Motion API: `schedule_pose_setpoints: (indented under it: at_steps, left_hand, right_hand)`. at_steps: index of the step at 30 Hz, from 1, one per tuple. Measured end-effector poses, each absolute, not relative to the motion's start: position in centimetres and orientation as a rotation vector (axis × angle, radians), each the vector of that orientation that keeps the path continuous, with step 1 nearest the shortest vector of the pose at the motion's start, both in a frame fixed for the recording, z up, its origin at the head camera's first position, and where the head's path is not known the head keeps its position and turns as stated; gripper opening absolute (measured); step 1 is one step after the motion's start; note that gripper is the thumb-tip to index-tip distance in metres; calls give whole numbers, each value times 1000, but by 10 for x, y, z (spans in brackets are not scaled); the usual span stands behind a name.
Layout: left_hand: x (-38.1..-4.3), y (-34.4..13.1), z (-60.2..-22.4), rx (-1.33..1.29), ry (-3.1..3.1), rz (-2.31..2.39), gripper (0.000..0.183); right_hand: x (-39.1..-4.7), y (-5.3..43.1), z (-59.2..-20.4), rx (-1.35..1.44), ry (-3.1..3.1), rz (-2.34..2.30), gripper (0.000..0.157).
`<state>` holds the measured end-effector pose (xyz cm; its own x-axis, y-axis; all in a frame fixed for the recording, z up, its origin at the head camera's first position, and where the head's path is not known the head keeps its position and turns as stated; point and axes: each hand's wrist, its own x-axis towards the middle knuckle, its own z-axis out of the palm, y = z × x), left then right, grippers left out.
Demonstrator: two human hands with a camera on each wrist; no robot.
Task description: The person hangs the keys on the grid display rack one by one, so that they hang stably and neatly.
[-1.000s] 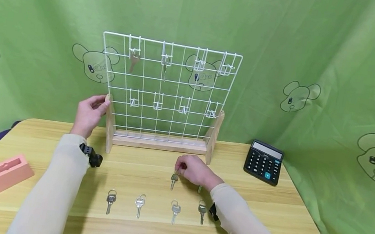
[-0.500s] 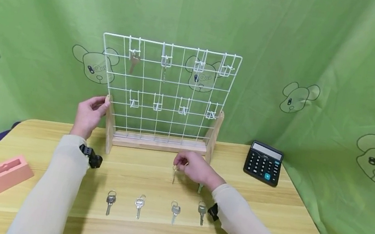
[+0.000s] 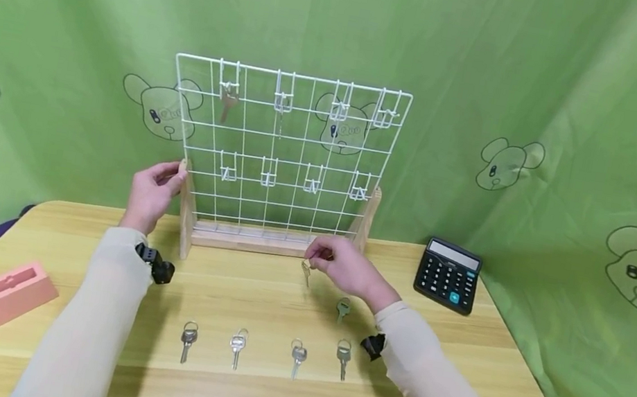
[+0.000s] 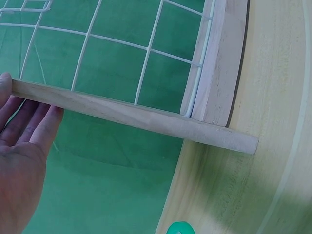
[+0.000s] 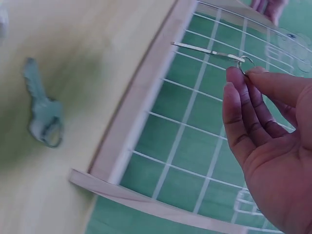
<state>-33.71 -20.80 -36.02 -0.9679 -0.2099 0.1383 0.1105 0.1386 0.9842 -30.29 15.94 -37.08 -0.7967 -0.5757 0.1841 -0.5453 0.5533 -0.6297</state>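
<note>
My right hand (image 3: 345, 267) pinches the ring of a key (image 3: 307, 272) between thumb and fingertips, above the table before the rack's base. In the right wrist view that key (image 5: 209, 50) dangles from its ring. My left hand (image 3: 151, 194) grips the left wooden post (image 4: 122, 115) of a white wire grid rack (image 3: 298, 166), thumb on one side and fingers on the other. White hooks hang in two rows on the grid. Two keys hang at upper left: a reddish-brown key (image 3: 227, 106) and a silver key (image 3: 280, 118).
Several ringed keys lie in a row, among them a silver key (image 3: 237, 350). Another key (image 3: 343, 309) lies behind them, near my right wrist. A black calculator (image 3: 447, 275) sits at right, a pink tape dispenser (image 3: 1, 300) at left. Green cloth (image 3: 456, 53) surrounds the table.
My right hand has risen and moved toward the rack with the key, uncovering the key near my wrist. The left hand keeps its place on the post.
</note>
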Motion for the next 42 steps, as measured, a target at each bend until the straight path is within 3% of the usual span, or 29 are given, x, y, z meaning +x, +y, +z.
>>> schedule_pose_setpoints:
  at_steps: [17, 42]
  left_hand:
    - [-335, -207, -361, 91, -2163, -1904, 45]
    - [-335, -206, -361, 98, -2171, -1883, 44]
  right_hand:
    - [-295, 155, -309, -974, 2840, -1146, 10]
    - [-298, 156, -267, -868, 2890, -1332, 13]
